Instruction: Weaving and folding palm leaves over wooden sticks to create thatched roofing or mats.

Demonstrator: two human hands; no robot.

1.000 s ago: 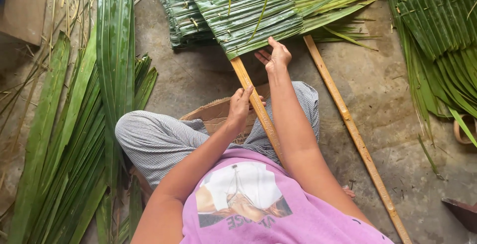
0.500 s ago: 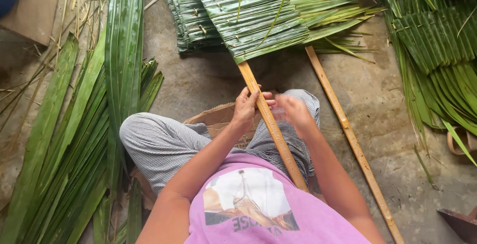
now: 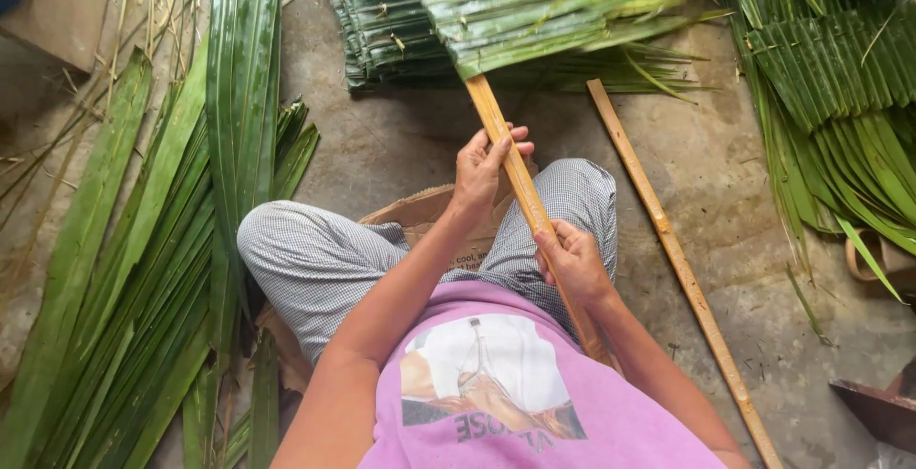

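Note:
I sit on the ground with a long bamboo slat (image 3: 520, 183) running from my lap up to a panel of folded green palm leaves (image 3: 534, 6) stitched onto its far end. My left hand (image 3: 482, 164) grips the slat a little below the panel. Lower down, near my right knee, my right hand (image 3: 572, 259) is closed around the same slat. The slat's near end is hidden behind my right forearm.
Loose long palm leaves (image 3: 143, 240) lie in a heap on my left. A second bare bamboo slat (image 3: 668, 250) lies on the concrete to my right. More leaf panels are stacked at the top (image 3: 372, 20) and at the right (image 3: 830, 68). Flattened cardboard (image 3: 420, 216) lies under my legs.
My right hand left the leaf panel's edge, came back toward me and closed on the slat near my knee. The panel end has slid away from me.

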